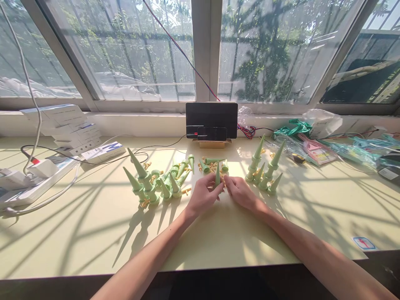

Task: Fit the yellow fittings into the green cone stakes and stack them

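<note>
Green cone at the middle of one big desk, tip up, between my two hands. Biggest to smallest after the desk: one stack of white boxes on the left (can't get a clean count), one tablet propped at the back, one flat box beside the stack. Then four green towers: two left, two right. Left hand is curled round that one cone; right hand has its fingers bent just beside it, and honestly I can't tell how far closed or if it's got anything. One phone in front of the tablet. Four short cones, two per tower pair. Yellow bits are smallest, too jumbled to count.
</note>
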Demonstrator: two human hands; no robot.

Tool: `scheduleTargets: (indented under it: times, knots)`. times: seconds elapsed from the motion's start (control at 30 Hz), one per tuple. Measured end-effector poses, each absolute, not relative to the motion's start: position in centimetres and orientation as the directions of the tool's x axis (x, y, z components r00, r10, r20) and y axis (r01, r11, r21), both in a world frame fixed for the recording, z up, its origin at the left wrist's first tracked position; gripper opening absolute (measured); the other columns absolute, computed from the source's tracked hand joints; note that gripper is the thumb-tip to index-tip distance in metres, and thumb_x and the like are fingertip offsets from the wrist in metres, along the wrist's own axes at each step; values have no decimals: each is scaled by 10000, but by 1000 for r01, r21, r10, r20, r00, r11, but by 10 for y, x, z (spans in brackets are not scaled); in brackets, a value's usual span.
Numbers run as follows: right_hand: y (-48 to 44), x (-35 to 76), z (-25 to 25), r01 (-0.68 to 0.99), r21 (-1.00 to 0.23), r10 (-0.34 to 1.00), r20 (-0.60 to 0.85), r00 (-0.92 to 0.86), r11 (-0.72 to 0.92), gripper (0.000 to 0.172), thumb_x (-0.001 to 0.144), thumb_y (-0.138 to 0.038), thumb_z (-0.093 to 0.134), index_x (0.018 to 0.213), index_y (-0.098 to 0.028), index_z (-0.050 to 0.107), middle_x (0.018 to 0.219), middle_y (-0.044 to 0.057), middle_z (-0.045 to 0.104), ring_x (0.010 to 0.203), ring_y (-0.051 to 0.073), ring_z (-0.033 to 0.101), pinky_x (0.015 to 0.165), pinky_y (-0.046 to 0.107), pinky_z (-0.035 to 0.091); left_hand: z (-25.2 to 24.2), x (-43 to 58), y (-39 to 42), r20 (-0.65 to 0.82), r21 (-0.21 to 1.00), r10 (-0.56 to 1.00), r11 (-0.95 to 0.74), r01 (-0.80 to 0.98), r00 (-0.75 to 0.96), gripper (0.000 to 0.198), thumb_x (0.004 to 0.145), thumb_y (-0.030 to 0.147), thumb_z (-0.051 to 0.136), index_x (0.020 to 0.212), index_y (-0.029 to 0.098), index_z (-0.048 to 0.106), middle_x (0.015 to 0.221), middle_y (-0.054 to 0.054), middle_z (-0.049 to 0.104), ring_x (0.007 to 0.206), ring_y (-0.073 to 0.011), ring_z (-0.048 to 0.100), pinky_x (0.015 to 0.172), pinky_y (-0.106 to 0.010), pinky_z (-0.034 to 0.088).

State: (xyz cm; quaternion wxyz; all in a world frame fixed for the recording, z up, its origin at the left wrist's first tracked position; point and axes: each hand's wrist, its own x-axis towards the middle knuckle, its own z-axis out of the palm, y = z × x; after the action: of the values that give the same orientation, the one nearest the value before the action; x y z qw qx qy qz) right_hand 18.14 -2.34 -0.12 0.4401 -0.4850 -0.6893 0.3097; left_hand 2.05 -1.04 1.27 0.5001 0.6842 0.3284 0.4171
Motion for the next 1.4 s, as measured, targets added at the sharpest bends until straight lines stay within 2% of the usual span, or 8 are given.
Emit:
scheduleTargets:
  times: [0.4,0.47,0.6,0.7,0.8,0.93,1.1,1.4]
  knots:
    - [-17,186,-11,290,-937,973,151,-173,197,543,982,-567,335,554,-237,288,471,-52,282,446,114,268,454,273,254,12,18,-14,436,780,796,-567,266,420,216,915,336,533,800,170,609,725,-11,578,694,-117,502,649,-235,476]
    - [-18,184,-9,302,-933,976,154,-157,196,540,981,-569,337,560,-234,301,477,-54,288,449,114,276,465,273,262,11,19,-14,406,817,812,-528,232,418,215,905,350,548,812,169,617,740,-19,584,715,-127,530,627,-230,486]
    - [-24,180,-2,349,-904,968,220,-117,248,545,992,-570,310,589,-218,419,502,-39,383,491,134,379,534,281,321,12,20,-10,236,954,865,-293,64,443,255,856,404,620,925,160,646,850,-58,630,788,-183,633,534,-233,517]
    - [-27,177,0,340,-891,953,278,-116,301,528,999,-547,323,615,-209,456,565,-19,469,556,144,449,583,279,355,14,19,-8,154,988,870,-151,-44,469,288,826,412,667,952,154,652,853,-64,644,788,-190,658,534,-234,522]
    - [-27,176,0,323,-888,945,302,-127,327,490,1003,-516,346,643,-205,463,619,-8,514,589,143,463,593,272,362,15,17,-6,118,992,865,-82,-96,488,278,815,401,687,934,153,654,843,-62,656,783,-176,660,557,-226,515]
    - [-27,177,1,344,-876,941,305,-149,339,482,1009,-490,336,636,-206,451,610,-10,507,585,141,458,596,271,357,14,18,-6,122,992,867,-96,-78,484,265,813,385,689,938,154,659,884,-67,662,781,-177,665,547,-227,516]
    - [-26,180,3,406,-853,945,295,-141,327,498,1004,-506,332,620,-210,449,549,-27,450,535,136,410,567,274,327,13,21,-6,205,974,870,-227,-4,448,229,818,344,671,940,151,666,913,-67,638,779,-184,657,495,-228,523]
    - [-22,183,-3,414,-873,965,219,-141,259,534,993,-525,333,557,-221,389,476,-44,381,473,123,347,525,274,306,9,19,-9,271,939,857,-335,73,438,168,860,329,611,901,169,646,839,-36,603,784,-177,639,500,-229,550]
